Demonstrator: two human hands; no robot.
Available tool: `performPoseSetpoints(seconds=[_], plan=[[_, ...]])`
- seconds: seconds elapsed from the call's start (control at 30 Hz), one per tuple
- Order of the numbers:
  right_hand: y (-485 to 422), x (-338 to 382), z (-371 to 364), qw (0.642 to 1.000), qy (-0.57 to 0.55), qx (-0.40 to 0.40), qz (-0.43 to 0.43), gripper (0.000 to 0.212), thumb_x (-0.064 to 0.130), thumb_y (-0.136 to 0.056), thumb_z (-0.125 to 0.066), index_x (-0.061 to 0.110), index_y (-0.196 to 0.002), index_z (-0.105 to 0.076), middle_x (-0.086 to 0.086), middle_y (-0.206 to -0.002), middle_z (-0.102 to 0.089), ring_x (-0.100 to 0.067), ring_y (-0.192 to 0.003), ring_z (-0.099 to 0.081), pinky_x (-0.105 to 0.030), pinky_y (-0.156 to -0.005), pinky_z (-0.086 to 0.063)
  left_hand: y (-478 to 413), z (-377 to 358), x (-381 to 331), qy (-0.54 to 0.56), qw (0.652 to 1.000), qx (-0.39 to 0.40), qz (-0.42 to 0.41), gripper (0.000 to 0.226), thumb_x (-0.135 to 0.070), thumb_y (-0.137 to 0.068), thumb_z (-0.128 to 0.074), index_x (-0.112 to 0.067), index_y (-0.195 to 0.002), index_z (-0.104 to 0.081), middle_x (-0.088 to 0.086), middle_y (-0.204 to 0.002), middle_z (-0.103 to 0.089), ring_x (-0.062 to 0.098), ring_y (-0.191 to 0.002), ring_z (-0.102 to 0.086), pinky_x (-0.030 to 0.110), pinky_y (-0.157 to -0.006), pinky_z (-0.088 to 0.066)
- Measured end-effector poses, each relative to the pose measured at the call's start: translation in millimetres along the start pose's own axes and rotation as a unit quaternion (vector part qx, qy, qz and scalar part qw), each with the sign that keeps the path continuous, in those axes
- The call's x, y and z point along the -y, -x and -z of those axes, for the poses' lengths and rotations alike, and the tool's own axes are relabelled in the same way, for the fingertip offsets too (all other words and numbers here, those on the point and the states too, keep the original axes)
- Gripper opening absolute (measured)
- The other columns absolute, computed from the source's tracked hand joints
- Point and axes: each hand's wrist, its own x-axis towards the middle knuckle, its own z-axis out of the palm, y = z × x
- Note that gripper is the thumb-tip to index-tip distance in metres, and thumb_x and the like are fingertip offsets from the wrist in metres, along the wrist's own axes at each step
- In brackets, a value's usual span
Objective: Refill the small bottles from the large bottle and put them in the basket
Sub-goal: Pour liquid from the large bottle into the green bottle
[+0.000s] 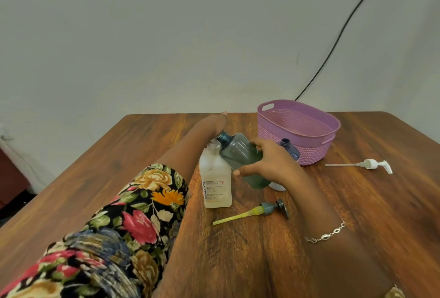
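So the right hand (269, 161) has its fingers and thumb wrapped around a grey-green bottle (240, 152), tipped over to the left so its open mouth sits right by the neck of the white labelled bottle (215, 178) standing on the counter (142, 154). The left hand (213, 123) reaches in behind those two necks, and honestly I can't tell if it's gripping anything. A small blue bottle (291, 151), cap off, stands just beside the purple basket (312, 152), partly hidden by the right hand. A grey pump (269, 209) with a yellow tube lies in front of the white bottle, and a white pump (371, 164) lies off to the right of the basket.
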Motion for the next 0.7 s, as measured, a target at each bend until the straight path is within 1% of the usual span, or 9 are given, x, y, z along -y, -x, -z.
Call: performPoseSetpoints(seconds=[0.1,0.2,0.3,0.4,0.47,0.5,0.53,0.6,0.7], plan=[[0.6,1.6,1.3,1.0,-0.01,0.003,0.001,0.082,0.033,-0.066,-0.081,0.016,-0.136,-0.041,-0.005,-0.132,-0.048,-0.021,-0.116,-0.049,-0.039,-0.096,-0.046,6.1,4.0,-2.9,0.027,0.999,0.032,0.016,0.071,-0.053,-0.097,-0.008,-0.002,-0.144,-0.023,0.029,-0.141,-0.033,0.044,-0.123,-0.041,0.048,-0.092,-0.041],[1.6,2.2,2.5,1.0,-0.024,0.004,-0.002,0.083,0.034,-0.066,-0.081,0.016,-0.137,-0.04,-0.004,-0.134,-0.048,-0.021,-0.118,-0.048,-0.038,-0.097,-0.045,12.7,9.6,-7.0,0.047,0.996,0.066,0.033,0.074,-0.057,-0.096,-0.008,-0.004,-0.145,-0.02,0.03,-0.144,-0.028,0.046,-0.127,-0.035,0.051,-0.098,-0.037],[1.9,2.2,1.9,1.0,-0.022,0.003,-0.005,0.084,0.035,-0.066,-0.081,0.016,-0.137,-0.04,-0.003,-0.133,-0.048,-0.02,-0.118,-0.048,-0.036,-0.096,-0.045,13.2,8.5,-7.4,0.038,0.998,0.053,0.016,0.071,-0.054,-0.097,-0.008,-0.004,-0.146,-0.02,0.027,-0.147,-0.026,0.044,-0.129,-0.034,0.051,-0.099,-0.036],[2.1,2.6,-1.1,1.0,0.0,0.004,-0.007,0.08,0.036,-0.066,-0.08,0.016,-0.134,-0.043,-0.004,-0.13,-0.05,-0.02,-0.112,-0.051,-0.038,-0.094,-0.047,3.6,3.4,0.2,-0.002,1.0,-0.002,-0.018,0.07,-0.053,-0.098,-0.01,-0.002,-0.141,-0.031,0.024,-0.141,-0.036,0.037,-0.12,-0.045,0.044,-0.094,-0.039],[2.1,3.3,-1.4,1.0,0.014,-0.002,-0.006,0.079,0.036,-0.066,-0.08,0.016,-0.133,-0.043,-0.004,-0.129,-0.051,-0.021,-0.112,-0.052,-0.04,-0.094,-0.048,-1.8,0.3,4.1,-0.023,0.998,-0.038,-0.034,0.071,-0.052,-0.098,-0.011,0.0,-0.134,-0.041,0.022,-0.132,-0.048,0.026,-0.099,-0.05,0.036,-0.085,-0.039],[2.0,3.7,-0.8,1.0,0.015,-0.004,-0.006,0.079,0.036,-0.067,-0.08,0.015,-0.133,-0.044,-0.004,-0.129,-0.051,-0.021,-0.112,-0.052,-0.04,-0.094,-0.048,-2.4,-0.4,4.2,-0.021,0.998,-0.044,-0.039,0.071,-0.052,-0.098,-0.011,0.0,-0.134,-0.043,0.021,-0.131,-0.049,0.025,-0.095,-0.048,0.035,-0.082,-0.038],[1.9,5.0,-0.7,1.0,0.014,-0.003,-0.006,0.079,0.036,-0.067,-0.08,0.015,-0.133,-0.043,-0.004,-0.129,-0.051,-0.021,-0.112,-0.051,-0.039,-0.094,-0.048,-1.6,0.6,3.9,-0.013,0.999,-0.038,-0.036,0.071,-0.053,-0.098,-0.011,0.0,-0.136,-0.04,0.022,-0.132,-0.047,0.027,-0.099,-0.05,0.037,-0.084,-0.039],[2.0,7.8,-0.2,1.0,0.002,0.003,-0.007,0.078,0.034,-0.067,-0.08,0.014,-0.133,-0.044,-0.004,-0.129,-0.051,-0.02,-0.112,-0.051,-0.037,-0.094,-0.047,3.9,5.9,0.9,0.017,1.0,0.0,-0.011,0.072,-0.055,-0.097,-0.01,-0.002,-0.142,-0.03,0.026,-0.14,-0.037,0.038,-0.119,-0.046,0.045,-0.092,-0.041],[3.1,8.4,1.0,1.0,-0.019,0.009,-0.008,0.078,0.035,-0.067,-0.08,0.016,-0.133,-0.044,-0.003,-0.128,-0.051,-0.019,-0.111,-0.05,-0.036,-0.093,-0.047,13.7,11.9,-5.9,0.046,0.997,0.059,0.026,0.072,-0.056,-0.096,-0.009,-0.005,-0.146,-0.018,0.028,-0.146,-0.027,0.046,-0.127,-0.036,0.052,-0.096,-0.038]])
